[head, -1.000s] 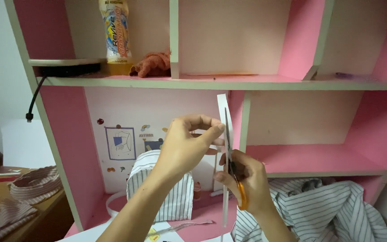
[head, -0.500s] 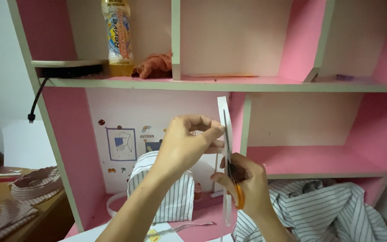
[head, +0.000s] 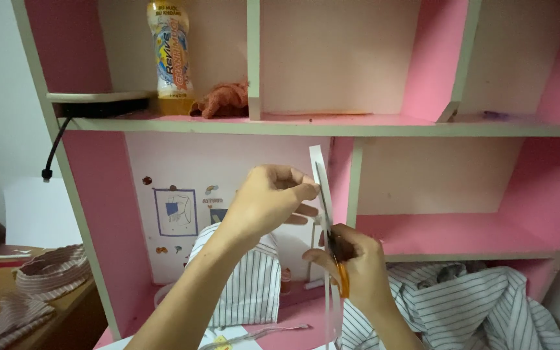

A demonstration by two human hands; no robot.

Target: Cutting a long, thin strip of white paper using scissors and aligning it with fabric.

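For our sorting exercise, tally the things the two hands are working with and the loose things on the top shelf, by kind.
Paper strip: 1
Scissors: 1
Bottle: 1
Orange soft toy: 1
Total: 4
Left hand pinches the strip; right hand grips the scissors.

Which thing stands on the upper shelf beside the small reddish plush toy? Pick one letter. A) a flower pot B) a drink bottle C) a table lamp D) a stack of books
B: a drink bottle with a bright label stands upright on the upper shelf, just left of the reddish plush toy.
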